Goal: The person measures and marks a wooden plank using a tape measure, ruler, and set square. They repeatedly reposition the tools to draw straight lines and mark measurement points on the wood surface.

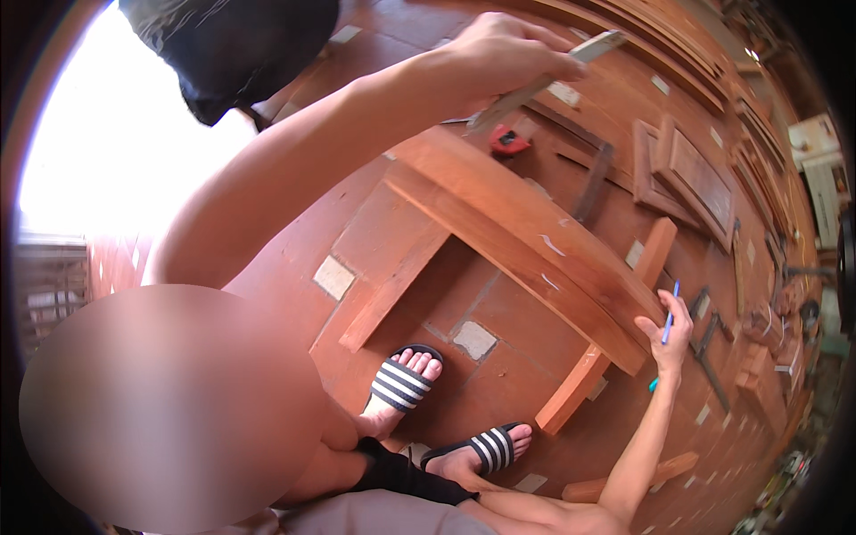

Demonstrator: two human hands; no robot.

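Held up close in the closed left hand [499, 53], a flat ruler [544, 80] should be laid square on the wooden frame [526, 232] before the blue pen [669, 325], pinched in the right hand [667, 337], is drawn along it.

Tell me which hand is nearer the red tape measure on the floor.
Left. The left hand, holding a flat wooden stick, is just above the red tape measure in the picture. The right hand, holding a blue pen, is far off at the wooden frame's other end.
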